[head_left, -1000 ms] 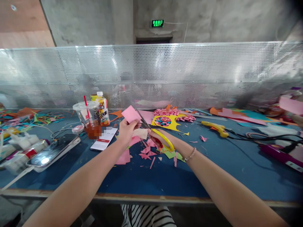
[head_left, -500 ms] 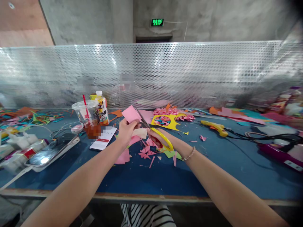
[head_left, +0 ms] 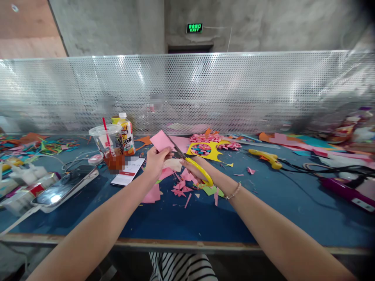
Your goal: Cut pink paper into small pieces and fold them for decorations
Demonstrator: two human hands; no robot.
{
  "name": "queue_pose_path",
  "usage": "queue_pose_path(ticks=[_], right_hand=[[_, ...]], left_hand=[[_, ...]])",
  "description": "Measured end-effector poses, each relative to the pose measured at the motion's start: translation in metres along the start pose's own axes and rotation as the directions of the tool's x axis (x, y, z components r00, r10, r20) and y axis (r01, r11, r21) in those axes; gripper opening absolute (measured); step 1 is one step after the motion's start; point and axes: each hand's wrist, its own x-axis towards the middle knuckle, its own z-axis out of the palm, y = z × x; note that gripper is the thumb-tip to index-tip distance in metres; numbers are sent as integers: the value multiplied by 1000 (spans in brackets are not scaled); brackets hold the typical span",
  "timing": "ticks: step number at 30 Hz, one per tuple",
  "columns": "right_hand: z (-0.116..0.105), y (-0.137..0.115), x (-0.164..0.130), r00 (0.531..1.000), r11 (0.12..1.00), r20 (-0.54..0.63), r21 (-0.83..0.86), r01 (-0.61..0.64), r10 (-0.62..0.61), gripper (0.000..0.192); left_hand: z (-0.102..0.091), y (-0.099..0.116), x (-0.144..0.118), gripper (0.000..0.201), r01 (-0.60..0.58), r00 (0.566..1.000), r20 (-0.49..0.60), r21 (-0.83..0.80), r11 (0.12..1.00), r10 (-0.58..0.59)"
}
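Between the thumb and fingers of my left hand (head_left: 158, 160) is a square of pink paper (head_left: 161, 141), held up above the table. My right hand (head_left: 196, 168) grips a pair of yellow-handled scissors (head_left: 205, 171), the fingers partly hidden by the loops. The blades lie along the right edge of the paper; whether they touch it I cannot tell. Under my hands, small pink paper scraps (head_left: 181, 189) and a green paper piece (head_left: 209, 190) are strewn. Beyond them lies a yellow sheet with round cut-outs (head_left: 211, 157), next to a fringed pink paper piece (head_left: 205, 138).
On the left stand a plastic cup with a red straw (head_left: 108, 150) and a bottle (head_left: 126, 136), near a lit phone (head_left: 128, 173) and another phone (head_left: 66, 187) on a cable. A yellow glue gun (head_left: 266, 159) lies right. A perforated metal screen (head_left: 249, 89) borders the back.
The scissor blades appear slightly closer together, and the pink paper has shifted a touch left. Otherwise both hands stay in nearly the same place.
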Motion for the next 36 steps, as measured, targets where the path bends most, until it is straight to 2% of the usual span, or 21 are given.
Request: queue_pose_path(ticks=[3, 9, 14, 18, 22, 27, 36], right_hand=[[0, 2, 0, 999, 999, 19, 31, -33, 32, 51], [-5, 9, -1, 991, 979, 57, 174, 109, -120, 47], [-6, 16, 3, 978, 971, 128, 194, 139, -165, 52], [-6, 17, 4, 977, 975, 149, 182, 126, -154, 54], [-7, 11, 1, 986, 987, 101, 103, 122, -132, 56], [-7, -2, -4, 999, 997, 14, -53, 53, -52, 55], [-10, -12, -8, 994, 992, -53, -86, 96, -100, 52]], left_hand=[[1, 1, 0, 21, 16, 1000, -4, -24, 1000, -16], [2, 3, -2, 20, 41, 999, 22, -40, 998, -40], [2, 1, -3, 20, 58, 996, 63, -17, 998, -57], [1, 0, -2, 20, 67, 995, 70, 2, 998, -67], [0, -1, -2, 22, 81, 994, 72, 27, 996, -83], [2, 1, -3, 21, 84, 994, 69, -9, 996, -83], [2, 9, -3, 29, 124, 989, 94, -91, 988, -115]])
